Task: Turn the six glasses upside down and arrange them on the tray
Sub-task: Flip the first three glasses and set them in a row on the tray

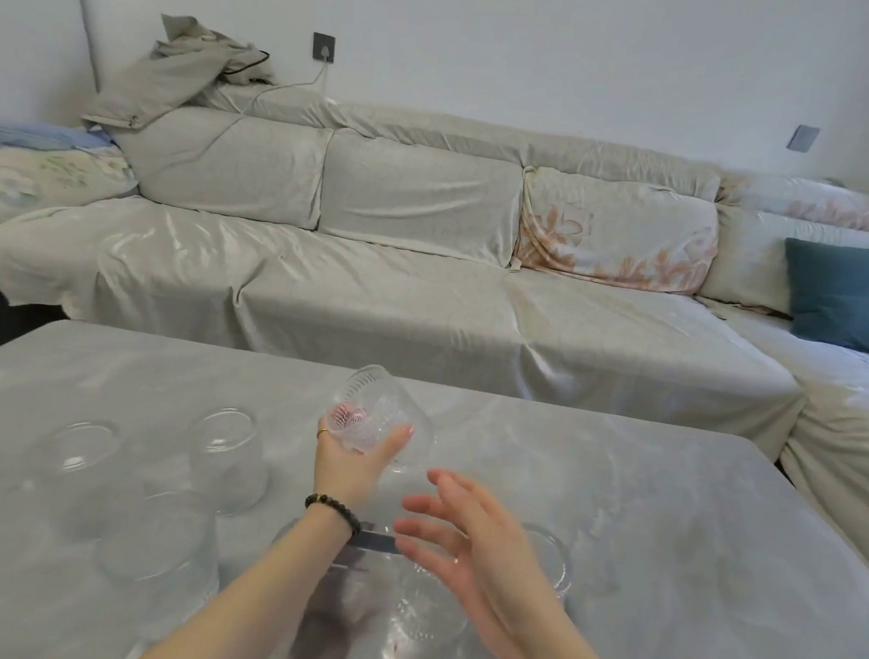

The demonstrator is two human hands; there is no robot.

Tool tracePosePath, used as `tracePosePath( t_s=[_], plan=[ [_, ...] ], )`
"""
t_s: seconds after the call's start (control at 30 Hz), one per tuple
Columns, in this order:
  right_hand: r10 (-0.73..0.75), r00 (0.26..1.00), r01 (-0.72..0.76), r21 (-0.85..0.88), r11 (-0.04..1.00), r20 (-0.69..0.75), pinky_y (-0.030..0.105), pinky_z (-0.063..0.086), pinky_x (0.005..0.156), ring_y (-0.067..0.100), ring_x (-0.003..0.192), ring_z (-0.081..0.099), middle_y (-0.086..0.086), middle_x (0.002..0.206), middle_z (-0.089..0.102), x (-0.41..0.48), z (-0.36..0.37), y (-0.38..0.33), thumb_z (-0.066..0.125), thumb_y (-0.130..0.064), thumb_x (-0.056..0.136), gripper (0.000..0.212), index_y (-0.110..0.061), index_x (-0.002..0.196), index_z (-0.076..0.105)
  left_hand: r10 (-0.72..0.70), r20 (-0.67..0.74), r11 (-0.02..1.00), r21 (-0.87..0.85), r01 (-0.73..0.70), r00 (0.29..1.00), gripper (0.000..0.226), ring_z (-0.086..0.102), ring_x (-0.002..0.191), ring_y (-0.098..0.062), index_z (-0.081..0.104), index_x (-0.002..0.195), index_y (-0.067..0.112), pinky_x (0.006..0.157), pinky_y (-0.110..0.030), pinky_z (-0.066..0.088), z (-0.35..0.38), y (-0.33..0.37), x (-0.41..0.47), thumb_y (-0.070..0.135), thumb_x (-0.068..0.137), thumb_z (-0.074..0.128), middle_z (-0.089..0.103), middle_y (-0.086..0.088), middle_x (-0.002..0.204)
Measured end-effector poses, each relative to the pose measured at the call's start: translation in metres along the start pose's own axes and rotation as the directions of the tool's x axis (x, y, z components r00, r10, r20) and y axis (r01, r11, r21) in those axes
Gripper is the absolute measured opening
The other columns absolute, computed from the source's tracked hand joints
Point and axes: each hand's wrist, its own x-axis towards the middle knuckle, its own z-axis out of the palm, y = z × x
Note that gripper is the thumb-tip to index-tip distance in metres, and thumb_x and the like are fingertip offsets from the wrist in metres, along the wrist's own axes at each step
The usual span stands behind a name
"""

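My left hand [354, 460] grips a clear ribbed glass [382, 418] above the table, tilted with its base pointing up and away. My right hand [464, 537] hovers open just nearer to me, fingers spread, holding nothing. Three clear glasses stand on the left of the table: one at the far left [82, 451], one behind [230, 456], one nearer [160, 552]. Another glass [553, 556] shows behind my right hand. A ribbed glass [420, 616] sits under my right wrist. The transparent tray [355, 545] lies beneath my arms, its outline hard to make out.
The table [667, 500] wears a shiny grey cloth and its right edge runs diagonally. A covered sofa [399, 296] stands right behind it, with a blue cushion [846, 296] at the right and a crumpled cloth [183, 70] on the backrest.
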Motion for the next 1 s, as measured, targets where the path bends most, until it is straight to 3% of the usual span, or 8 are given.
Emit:
tracePosePath(
  t_s=[0.2, 0.3, 0.43, 0.5, 0.63, 0.77, 0.87, 1.0],
  plan=[
    [0.275, 0.961, -0.273, 0.286, 0.919, 0.032, 0.038, 0.051, 0.077, 0.026, 0.096, 0.061, 0.016, 0.106, 0.056, 0.005, 0.055, 0.027, 0.056, -0.035, 0.085, 0.024, -0.013, 0.092, 0.051, -0.061, 0.091, 0.985, -0.157, 0.075, 0.994, 0.048, 0.068, 0.08, -0.022, 0.06, 0.103, 0.013, 0.059, -0.027, 0.056, -0.046, 0.029, -0.052, 0.032, 0.062, 0.075, 0.065, -0.018, 0.104],
    [0.325, 0.943, -0.323, 0.418, 0.849, 0.067, 0.038, 0.052, 0.074, 0.028, 0.094, 0.061, 0.019, 0.105, 0.059, 0.004, 0.072, 0.038, 0.06, -0.037, 0.082, 0.035, -0.004, 0.094, 0.058, -0.114, 0.081, 0.985, -0.123, 0.123, 0.99, 0.066, 0.063, 0.099, -0.028, 0.047, 0.121, 0.013, 0.086, -0.043, 0.053, -0.061, 0.03, -0.072, 0.027, 0.063, 0.076, 0.061, -0.015, 0.116],
    [0.348, 0.938, -0.288, 0.565, 0.773, 0.002, 0.047, 0.049, 0.091, 0.036, 0.11, 0.057, 0.023, 0.116, 0.058, 0.003, 0.077, 0.048, 0.069, -0.031, 0.077, 0.036, -0.003, 0.098, 0.059, -0.135, 0.165, 0.986, -0.079, 0.149, 0.977, 0.064, 0.058, 0.098, -0.009, 0.042, 0.12, 0.02, 0.076, -0.025, 0.047, -0.076, 0.027, -0.086, 0.021, 0.065, 0.076, 0.059, -0.002, 0.114],
    [0.305, 0.952, -0.236, 0.604, 0.761, -0.013, 0.047, 0.048, 0.095, 0.037, 0.109, 0.058, 0.025, 0.119, 0.059, 0.004, 0.073, 0.047, 0.068, -0.026, 0.078, 0.038, 0.0, 0.103, 0.058, -0.151, 0.228, 0.986, -0.027, 0.162, 0.962, 0.072, 0.056, 0.107, -0.015, 0.041, 0.119, 0.02, 0.089, -0.031, 0.047, -0.083, 0.029, -0.089, 0.027, 0.06, 0.081, 0.056, -0.008, 0.122],
    [0.043, 0.977, -0.018, 0.118, 0.993, -0.207, 0.045, 0.046, 0.097, 0.026, 0.111, 0.055, 0.009, 0.125, 0.053, 0.008, 0.062, 0.046, 0.076, -0.018, 0.07, 0.073, -0.009, 0.131, 0.037, -0.131, 0.281, 0.983, 0.158, 0.089, 0.951, 0.105, 0.036, 0.128, -0.014, 0.03, 0.134, 0.017, 0.109, -0.033, 0.03, -0.098, 0.036, -0.09, 0.044, 0.047, 0.083, 0.039, 0.001, 0.137],
    [-0.313, 0.933, 0.148, -0.601, 0.785, -0.179, 0.022, 0.043, 0.085, 0.01, 0.105, 0.046, -0.011, 0.106, 0.044, 0.014, 0.057, 0.05, 0.084, -0.022, 0.054, 0.085, -0.021, 0.126, 0.037, -0.037, 0.392, 0.877, 0.453, -0.158, 0.919, 0.087, 0.036, 0.117, 0.002, 0.028, 0.133, 0.028, 0.096, -0.014, 0.028, -0.101, 0.03, -0.086, 0.025, 0.063, 0.08, 0.037, 0.018, 0.126],
    [-0.332, 0.939, 0.187, -0.679, 0.71, -0.089, 0.02, 0.041, 0.079, 0.012, 0.103, 0.051, -0.007, 0.108, 0.051, 0.02, 0.052, 0.066, 0.083, -0.021, 0.052, 0.082, -0.023, 0.122, 0.039, -0.033, 0.402, 0.851, 0.491, -0.185, 0.915, 0.067, 0.052, 0.094, 0.007, 0.038, 0.106, 0.043, 0.071, 0.0, 0.04, -0.098, 0.021, -0.082, 0.018, 0.06, 0.08, 0.052, 0.025, 0.102],
    [-0.301, 0.949, 0.162, -0.674, 0.721, -0.094, 0.021, 0.04, 0.086, 0.016, 0.113, 0.051, -0.006, 0.113, 0.052, 0.023, 0.043, 0.086, 0.081, -0.017, 0.056, 0.082, -0.024, 0.125, 0.037, -0.084, 0.384, 0.854, 0.503, -0.132, 0.92, 0.065, 0.06, 0.096, -0.008, 0.043, 0.105, 0.035, 0.077, -0.014, 0.046, -0.096, 0.003, -0.077, 0.012, 0.056, 0.079, 0.063, 0.008, 0.103]
  ],
)
